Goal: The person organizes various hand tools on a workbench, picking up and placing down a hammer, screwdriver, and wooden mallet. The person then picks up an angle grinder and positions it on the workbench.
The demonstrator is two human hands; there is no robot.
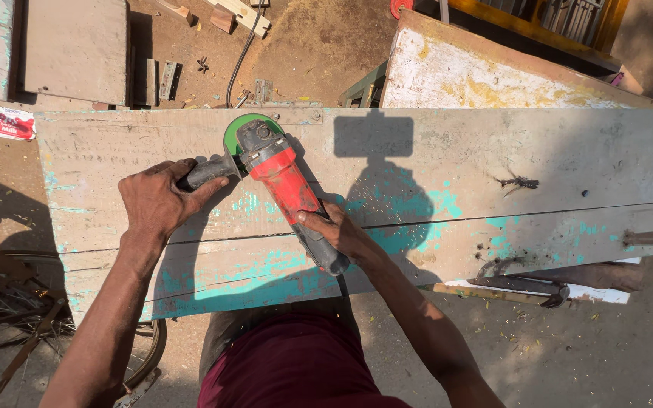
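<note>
Grinder (pixel 280 185), red-bodied with a dark rear grip, lies diagonally on the wooden door panel (pixel 432 162), head toward the far left and tail toward the near right. Its green disc (pixel 237 130) sits at the far edge of the panel, flat against the wood.

The left hand (pixel 159 202) is wrapped around the black side handle (pixel 207 171), fingers closed over it. The right hand (pixel 338 230) grips the rear body of the tool, fingers curled under it and thumb lying along the red casing.

The panel is weathered grey-white, with patches of turquoise paint (pixel 406 196) showing around the tool and along the near boards. A long crack (pixel 538 214) runs left to right across it.

A black cable (pixel 242 53) trails over the dirt ground on the far side. A second painted board (pixel 493 79), white and yellow, lies far right. Small wood offcuts (pixel 224 17) sit far centre. A bicycle wheel (pixel 9 302) shows near left.
</note>
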